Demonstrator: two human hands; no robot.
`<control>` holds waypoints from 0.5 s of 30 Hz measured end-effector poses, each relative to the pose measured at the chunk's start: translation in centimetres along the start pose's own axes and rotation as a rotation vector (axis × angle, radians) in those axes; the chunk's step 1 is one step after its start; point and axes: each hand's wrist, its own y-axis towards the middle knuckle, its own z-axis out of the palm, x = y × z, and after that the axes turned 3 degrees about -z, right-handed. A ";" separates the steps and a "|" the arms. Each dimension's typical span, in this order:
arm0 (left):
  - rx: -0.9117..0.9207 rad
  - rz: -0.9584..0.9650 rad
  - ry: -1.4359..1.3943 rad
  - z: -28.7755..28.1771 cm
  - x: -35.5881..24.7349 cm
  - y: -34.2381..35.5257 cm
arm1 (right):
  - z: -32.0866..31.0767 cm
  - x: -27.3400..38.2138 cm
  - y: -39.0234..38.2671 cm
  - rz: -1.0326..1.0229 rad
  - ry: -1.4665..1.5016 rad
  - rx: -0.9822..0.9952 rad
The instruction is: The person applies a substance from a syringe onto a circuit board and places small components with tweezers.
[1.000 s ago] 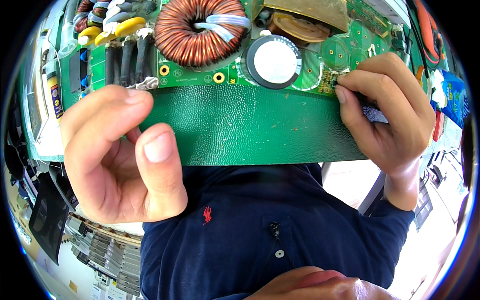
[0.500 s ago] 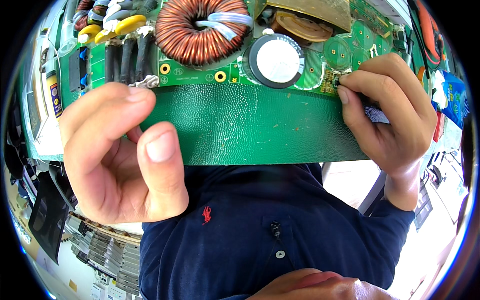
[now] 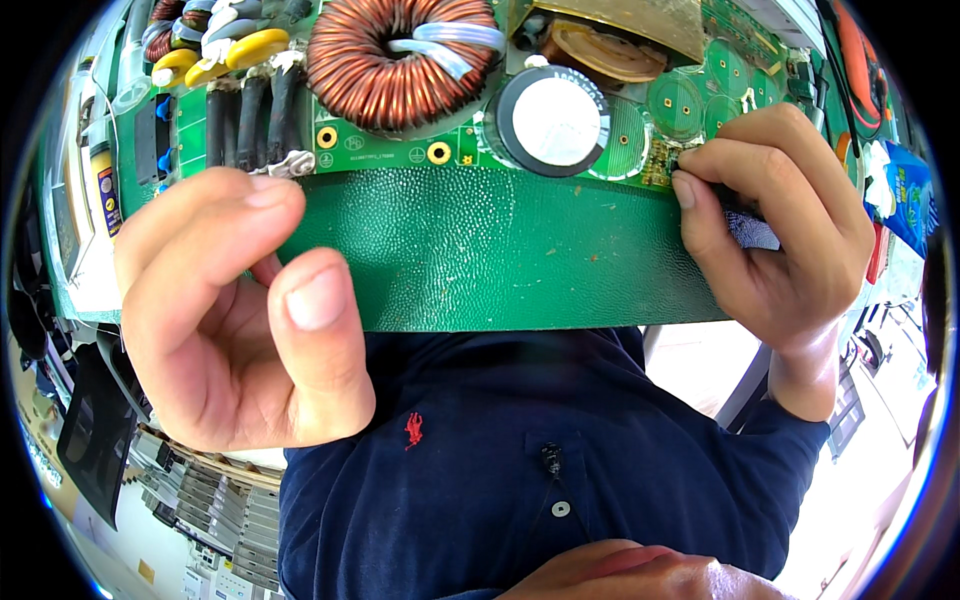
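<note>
A green circuit board (image 3: 380, 150) lies across the far side of the green mat (image 3: 520, 250). On the board sit a copper-wound toroid coil (image 3: 350, 80), a round black capacitor (image 3: 553, 120) with a white top, and several black-sleeved leads (image 3: 255, 125). My right hand (image 3: 785, 225) has thumb and forefinger closed at the board's near right edge, beside a patch of tiny parts (image 3: 657, 163); whatever lies right between the fingertips is hard to see. My left hand (image 3: 235, 320) hovers before the board's left end, fingers curled, thumb apart from the forefinger, with nothing in it.
Yellow disc parts (image 3: 257, 48) and a brass-coloured metal housing (image 3: 660, 25) rise from the board's far side. A blue packet (image 3: 908, 195) and a red-orange tool handle (image 3: 858, 60) are at the right. A dark tube with a yellow band (image 3: 105, 180) lies at the left.
My left hand has shifted very slightly to the left. The board has also moved a touch leftward in the picture. My right hand keeps its pinch at the same place.
</note>
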 end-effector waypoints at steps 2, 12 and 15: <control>0.001 0.010 0.006 -0.1 0.0 0.0 | 0.0 0.0 0.0 -0.003 0.000 -0.002; 0.015 0.032 0.020 -0.3 0.2 0.0 | 0.0 0.1 0.1 0.006 -0.002 -0.006; 0.021 0.050 0.030 -0.3 0.3 0.1 | 0.0 0.1 0.1 0.010 -0.005 -0.004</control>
